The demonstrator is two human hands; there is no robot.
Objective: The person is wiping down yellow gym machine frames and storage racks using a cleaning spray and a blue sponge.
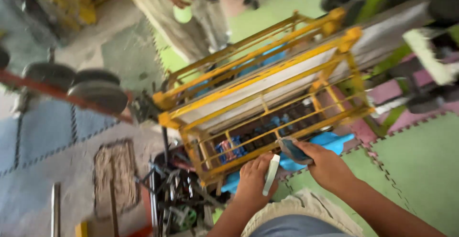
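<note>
both hands sit low by a yellow metal frame point(267, 98): left hand point(253, 182) with fingers closed around a white strip point(271, 174), right hand point(327, 165) gripping a grey-blue tool point(292, 150) against its bottom rail; work looks midway.

We see a frame point(267, 79) of metal bars, its yellow paint chipped and dull. Our left hand point(253, 179) grips a smooth, pale strip point(271, 174) that looks like plastic; our right hand point(327, 165) closes on a dark tool point(292, 150) with a slight sheen. Under the frame lies a glossy blue plastic sheet point(334, 142). The floor mats point(420, 165) look like matt foam, green and pink, with toothed edges. A heap of grey metal parts point(177, 194) looks rough and dull. Beside it lies a coarse woven mat point(114, 175).
</note>
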